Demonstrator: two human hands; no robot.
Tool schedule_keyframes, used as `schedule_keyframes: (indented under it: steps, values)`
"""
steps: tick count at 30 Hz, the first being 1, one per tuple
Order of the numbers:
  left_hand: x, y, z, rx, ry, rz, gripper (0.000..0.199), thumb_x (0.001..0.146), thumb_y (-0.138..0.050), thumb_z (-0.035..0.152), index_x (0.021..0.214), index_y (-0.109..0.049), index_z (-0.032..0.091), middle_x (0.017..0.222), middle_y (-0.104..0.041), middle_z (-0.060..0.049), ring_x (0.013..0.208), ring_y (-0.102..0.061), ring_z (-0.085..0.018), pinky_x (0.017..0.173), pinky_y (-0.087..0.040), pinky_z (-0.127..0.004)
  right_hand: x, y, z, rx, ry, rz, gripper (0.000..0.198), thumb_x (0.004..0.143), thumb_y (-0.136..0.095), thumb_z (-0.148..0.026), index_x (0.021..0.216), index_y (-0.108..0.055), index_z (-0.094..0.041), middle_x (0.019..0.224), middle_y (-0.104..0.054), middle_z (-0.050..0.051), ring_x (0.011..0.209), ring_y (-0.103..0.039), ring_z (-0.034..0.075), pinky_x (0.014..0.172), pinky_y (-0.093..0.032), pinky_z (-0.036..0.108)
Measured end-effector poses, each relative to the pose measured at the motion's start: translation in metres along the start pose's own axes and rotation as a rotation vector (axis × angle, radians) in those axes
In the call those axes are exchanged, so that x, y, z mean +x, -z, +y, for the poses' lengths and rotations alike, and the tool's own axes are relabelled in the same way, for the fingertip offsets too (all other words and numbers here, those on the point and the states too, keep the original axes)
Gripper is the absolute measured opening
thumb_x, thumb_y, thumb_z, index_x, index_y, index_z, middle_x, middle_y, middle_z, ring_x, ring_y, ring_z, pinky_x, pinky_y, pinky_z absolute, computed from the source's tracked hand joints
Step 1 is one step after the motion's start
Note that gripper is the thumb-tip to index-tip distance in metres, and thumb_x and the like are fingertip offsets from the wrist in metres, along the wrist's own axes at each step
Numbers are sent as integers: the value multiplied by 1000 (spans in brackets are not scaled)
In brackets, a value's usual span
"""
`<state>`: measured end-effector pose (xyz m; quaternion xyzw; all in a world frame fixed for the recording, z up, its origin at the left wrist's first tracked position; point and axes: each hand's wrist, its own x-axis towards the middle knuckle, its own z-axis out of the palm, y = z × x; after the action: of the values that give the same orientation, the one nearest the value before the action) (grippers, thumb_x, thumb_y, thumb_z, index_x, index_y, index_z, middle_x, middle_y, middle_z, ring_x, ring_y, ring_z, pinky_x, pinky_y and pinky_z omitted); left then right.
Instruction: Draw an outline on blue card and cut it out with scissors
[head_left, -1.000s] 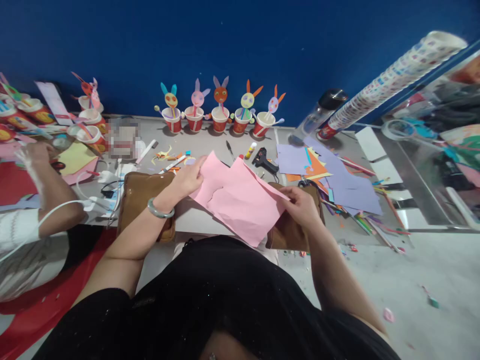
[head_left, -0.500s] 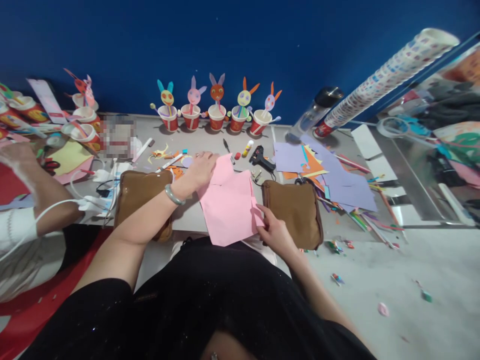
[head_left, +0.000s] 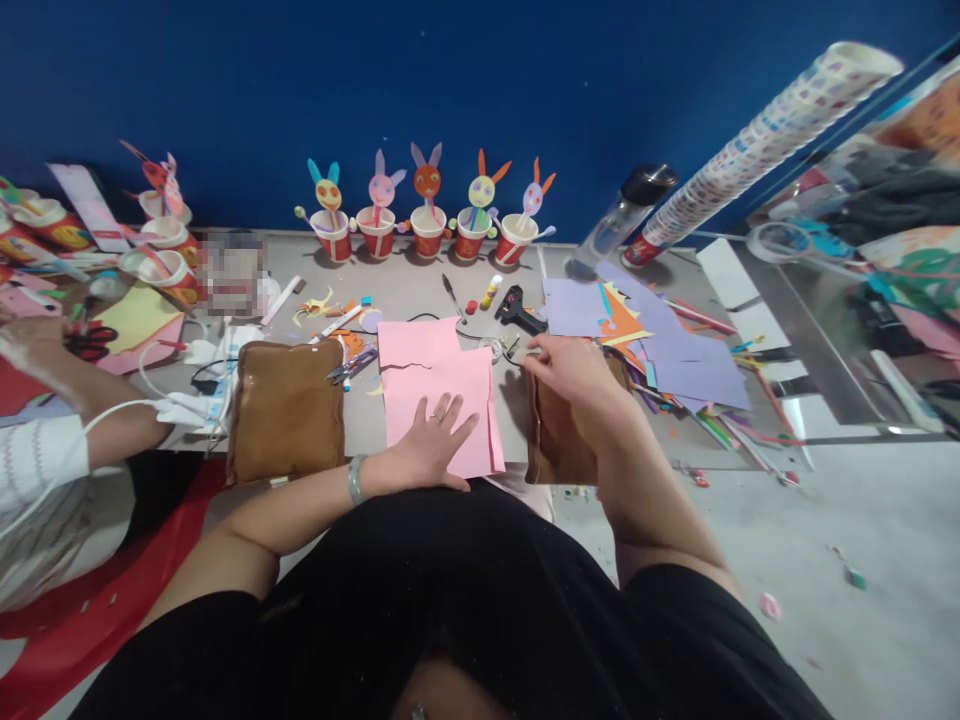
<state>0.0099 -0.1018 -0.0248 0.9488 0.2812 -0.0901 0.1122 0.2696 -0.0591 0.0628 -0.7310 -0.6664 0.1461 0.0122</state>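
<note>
My left hand (head_left: 437, 440) lies flat with fingers spread on a pink sheet of paper (head_left: 442, 385), which has a cut or tear line across its upper part and a folded right edge. Over the right brown cushion (head_left: 551, 445) hovers my right hand (head_left: 577, 375), fingers loosely bent and pointing left, with nothing visible in them. Just beyond it lie a black glue gun (head_left: 521, 310) and purple paper (head_left: 574, 307). A glue stick (head_left: 491, 291), its red cap (head_left: 471, 307) and a black pen (head_left: 453, 298) sit behind the pink sheet. Scissors (head_left: 352, 367) lie to its left.
Several paper cups with rabbit-faced spoons (head_left: 427, 230) stand along the blue wall. At the right are a clear bottle (head_left: 619, 225) and a leaning cup stack (head_left: 765, 150). Another brown cushion (head_left: 285, 410) lies left. A co-worker's arm (head_left: 67, 370) rests at far left.
My left hand has come down from the sheet's top left to its lower middle. My right hand has left the sheet's right edge and moved up and right. The sheet has straightened.
</note>
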Motion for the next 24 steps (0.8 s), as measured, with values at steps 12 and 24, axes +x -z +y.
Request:
schedule_keyframes:
  steps: [12, 24]
  values:
    - [-18, -20, -16, -2, -82, 55, 88, 89, -63, 52, 160, -27, 16, 168, -17, -27, 154, -15, -51, 116, -10, -76, 36, 26, 49, -109, -198, 69, 35, 95, -55, -26, 126, -67, -16, 112, -77, 14, 113, -68, 28, 95, -50, 42]
    - [-14, -18, -10, -21, -85, 53, 81, 87, -66, 53, 154, -39, 16, 159, -36, -28, 152, -23, -50, 114, -22, -74, 50, -71, -113, 98, 744, -26, 22, 97, -57, -26, 112, -72, -19, 110, -76, 10, 106, -66, 25, 91, -46, 36]
